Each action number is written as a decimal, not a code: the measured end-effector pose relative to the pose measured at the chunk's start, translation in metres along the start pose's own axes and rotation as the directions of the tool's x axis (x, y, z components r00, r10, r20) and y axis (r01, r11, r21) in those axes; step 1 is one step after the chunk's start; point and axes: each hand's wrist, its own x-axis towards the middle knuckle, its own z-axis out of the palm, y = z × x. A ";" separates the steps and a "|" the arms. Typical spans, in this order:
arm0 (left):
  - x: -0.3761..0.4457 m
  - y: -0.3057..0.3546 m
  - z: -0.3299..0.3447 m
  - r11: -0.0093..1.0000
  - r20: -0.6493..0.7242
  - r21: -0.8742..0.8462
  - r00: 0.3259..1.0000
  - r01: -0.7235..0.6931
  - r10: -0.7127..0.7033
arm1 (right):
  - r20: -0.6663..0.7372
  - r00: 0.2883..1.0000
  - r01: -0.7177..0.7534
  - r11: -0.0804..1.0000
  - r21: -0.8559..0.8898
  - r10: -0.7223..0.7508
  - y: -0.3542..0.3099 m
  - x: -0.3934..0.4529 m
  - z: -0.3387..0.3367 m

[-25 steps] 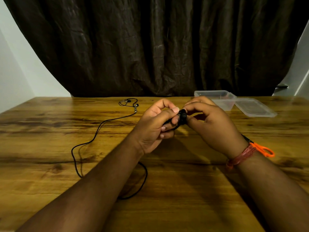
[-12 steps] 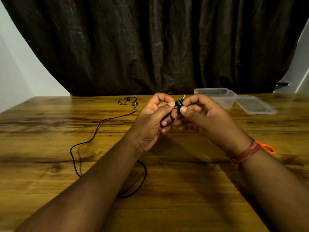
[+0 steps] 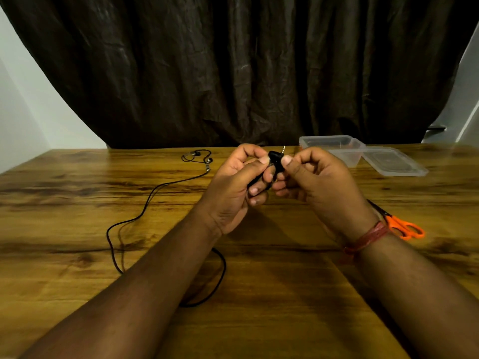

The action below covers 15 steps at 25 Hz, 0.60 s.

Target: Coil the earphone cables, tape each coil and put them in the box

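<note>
Above the middle of the wooden table, my left hand (image 3: 233,185) and my right hand (image 3: 318,180) meet around a small black earphone coil (image 3: 275,158). Both thumbs pinch it, and a metal jack tip pokes up from its top. A second black earphone cable (image 3: 145,213) lies loose on the table to the left, its earbuds (image 3: 199,155) near the far edge and its tail running under my left forearm. A clear plastic box (image 3: 334,146) stands at the back right, with its lid (image 3: 391,164) beside it.
Orange-handled scissors (image 3: 404,228) lie on the table just behind my right wrist, partly hidden by it. A dark curtain hangs behind the table's far edge. Bare wood shows in front of my arms.
Both hands have lifted the coil a little and turned it. My right thumb now sits on its right side, and the jack tip shows above it.
</note>
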 end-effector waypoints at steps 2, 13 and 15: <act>0.001 -0.001 0.000 1.000 -0.009 -0.015 1.000 -0.006 0.006 | 0.019 0.997 -0.080 0.996 0.029 0.080 0.002 -0.001 0.002; 0.003 -0.002 0.000 0.999 -0.029 -0.010 0.999 -0.033 0.032 | 0.215 0.966 -0.210 0.922 0.324 0.145 0.002 -0.001 -0.001; 0.002 -0.002 0.000 1.000 -0.016 -0.008 1.000 -0.016 0.016 | 0.195 0.968 -0.216 0.926 0.310 0.161 0.001 0.000 -0.001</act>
